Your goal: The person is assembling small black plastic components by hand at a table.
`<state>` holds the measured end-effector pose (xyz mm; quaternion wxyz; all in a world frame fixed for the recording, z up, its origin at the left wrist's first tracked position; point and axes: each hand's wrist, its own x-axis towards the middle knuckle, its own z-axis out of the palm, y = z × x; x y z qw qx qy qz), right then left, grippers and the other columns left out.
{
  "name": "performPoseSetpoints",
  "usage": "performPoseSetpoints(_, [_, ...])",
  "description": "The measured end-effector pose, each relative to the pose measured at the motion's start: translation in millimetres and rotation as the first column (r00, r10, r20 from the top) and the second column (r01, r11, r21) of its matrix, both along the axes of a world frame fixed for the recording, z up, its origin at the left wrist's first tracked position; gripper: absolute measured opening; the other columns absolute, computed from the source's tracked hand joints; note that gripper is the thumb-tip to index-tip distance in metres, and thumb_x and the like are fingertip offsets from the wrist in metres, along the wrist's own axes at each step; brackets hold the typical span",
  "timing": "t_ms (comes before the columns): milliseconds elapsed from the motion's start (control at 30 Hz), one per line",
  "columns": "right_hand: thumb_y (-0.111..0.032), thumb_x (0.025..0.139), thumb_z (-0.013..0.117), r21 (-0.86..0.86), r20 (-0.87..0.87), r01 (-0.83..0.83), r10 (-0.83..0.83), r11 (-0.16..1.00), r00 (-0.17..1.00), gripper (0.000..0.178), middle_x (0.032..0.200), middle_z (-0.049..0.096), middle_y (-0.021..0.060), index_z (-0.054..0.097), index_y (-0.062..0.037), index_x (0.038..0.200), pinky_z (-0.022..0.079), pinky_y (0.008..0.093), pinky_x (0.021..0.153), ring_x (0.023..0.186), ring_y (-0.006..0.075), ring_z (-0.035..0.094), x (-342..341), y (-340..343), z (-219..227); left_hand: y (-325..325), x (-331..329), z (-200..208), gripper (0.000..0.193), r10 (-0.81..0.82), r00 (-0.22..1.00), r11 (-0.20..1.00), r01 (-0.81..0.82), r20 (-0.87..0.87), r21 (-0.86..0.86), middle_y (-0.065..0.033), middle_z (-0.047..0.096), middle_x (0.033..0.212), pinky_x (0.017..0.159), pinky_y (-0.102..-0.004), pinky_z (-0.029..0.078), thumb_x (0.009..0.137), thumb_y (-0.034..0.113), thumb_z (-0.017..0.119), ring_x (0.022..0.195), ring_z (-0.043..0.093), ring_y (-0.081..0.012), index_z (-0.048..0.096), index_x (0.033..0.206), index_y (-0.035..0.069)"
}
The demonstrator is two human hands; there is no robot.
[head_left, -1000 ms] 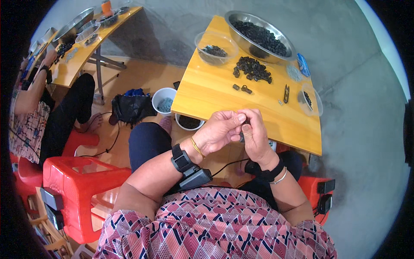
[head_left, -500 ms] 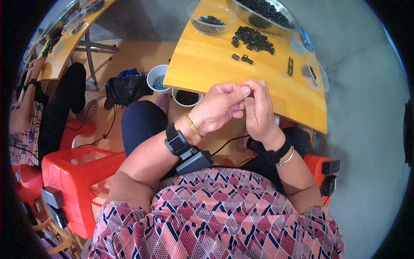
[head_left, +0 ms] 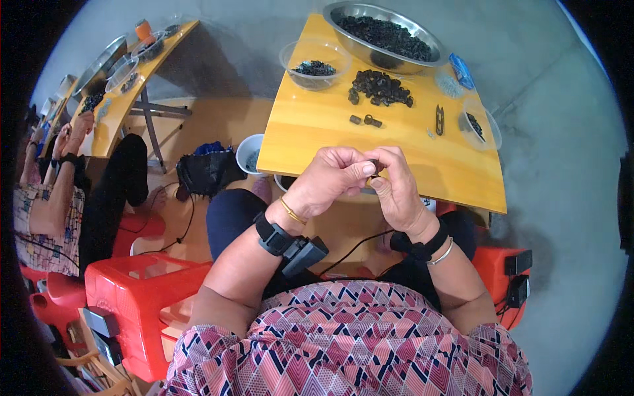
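Note:
Both my hands meet just off the near edge of the yellow table (head_left: 396,155). Between their fingertips sits a small black part (head_left: 375,166), mostly covered by the fingers. My left hand (head_left: 333,173) pinches it with thumb and forefinger; my right hand (head_left: 398,186) closes on it from the other side. Two loose black pieces (head_left: 366,121) lie on the table beyond my hands. Behind them is a heap of small black parts (head_left: 382,89). To the right lies a dark, narrow, pointed tool (head_left: 439,120), which looks like thread snips.
A large metal basin (head_left: 422,58) full of black parts stands at the back. Clear plastic bowls stand left (head_left: 316,82) and right (head_left: 492,138). Beside a blue packet (head_left: 461,71) lies a pale pile of tiny pieces (head_left: 448,84). A red stool (head_left: 125,284) and another person (head_left: 49,211) are at left.
The black part now shows between my fingertips, where it was hidden before. My hands sit slightly lower in the picture, and the view has shifted to take in more of the table's far end.

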<state>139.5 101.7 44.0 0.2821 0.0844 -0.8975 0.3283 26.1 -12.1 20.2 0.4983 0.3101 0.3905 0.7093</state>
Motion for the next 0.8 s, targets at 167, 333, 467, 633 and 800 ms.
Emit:
performPoseSetpoints(167, [-0.013,0.078,0.053,0.027,-0.069,0.219,-0.217,0.975,0.974,0.021,0.083,0.043,0.0151,0.043,-0.0005,0.091,0.039,0.0352,0.069,0.076,0.0297,0.045,3.6,5.7,-11.0,7.2,3.5,6.9,0.01,0.148,0.968,0.976,-0.176,-0.205,-0.126,0.0012,0.055,0.063,0.048,-0.0179,0.037,0.078,0.012,0.061,0.053,0.045,-0.0041,0.061,0.078,0.002])
performPoseSetpoints(333, [-0.006,0.073,0.055,0.082,-0.033,0.244,-0.242,0.966,0.97,0.014,0.076,0.044,0.0133,0.042,-0.0016,0.078,0.036,0.0379,0.063,0.072,0.0308,0.043,-0.4,17.3,-28.2,23.0,6.8,-10.8,0.01,0.304,0.816,0.935,-0.355,-0.492,-0.01,-0.0004,0.055,0.059,0.047,-0.0209,0.038,0.076,0.008,0.061,0.051,0.043,-0.0054,0.061,0.073,-0.001])
performPoseSetpoints(467, [-0.003,0.069,0.055,0.217,-0.025,0.284,-0.285,0.934,0.958,0.013,0.076,0.045,0.0117,0.043,-0.0029,0.075,0.034,0.039,0.066,0.075,0.0304,0.043,-0.6,25.9,-33.9,31.1,6.4,-8.0,0.013,0.281,0.648,0.897,-0.44,-0.708,-0.047,-0.0101,0.057,0.055,0.049,-0.0273,0.042,0.071,0.01,0.063,0.049,0.05,-0.0151,0.061,0.069,-0.002])
performPoseSetpoints(633, [-0.005,0.069,0.057,0.248,-0.052,0.338,-0.336,0.908,0.94,0.012,0.075,0.044,0.0106,0.046,-0.0031,0.072,0.034,0.0389,0.068,0.076,0.0291,0.043,-0.8,24.1,-35.9,36.7,8.0,-12.9,0.01,0.304,0.39,0.86,-0.504,-0.869,0.075,-0.0164,0.057,0.059,0.049,-0.0297,0.044,0.067,0.009,0.063,0.05,0.055,-0.0237,0.061,0.066,-0.001])
performPoseSetpoints(800, [-0.004,0.069,0.056,0.203,-0.04,0.319,-0.318,0.926,0.947,0.006,0.076,0.046,0.0106,0.05,-0.0027,0.072,0.036,0.038,0.07,0.077,0.0291,0.043,5.6,33.5,-39.9,35.7,12.3,-14.2,0.013,0.297,0.305,0.853,-0.511,-0.905,0.108,-0.0165,0.056,0.061,0.053,-0.036,0.045,0.066,0.014,0.064,0.056,0.055,-0.0316,0.059,0.064,0.002])
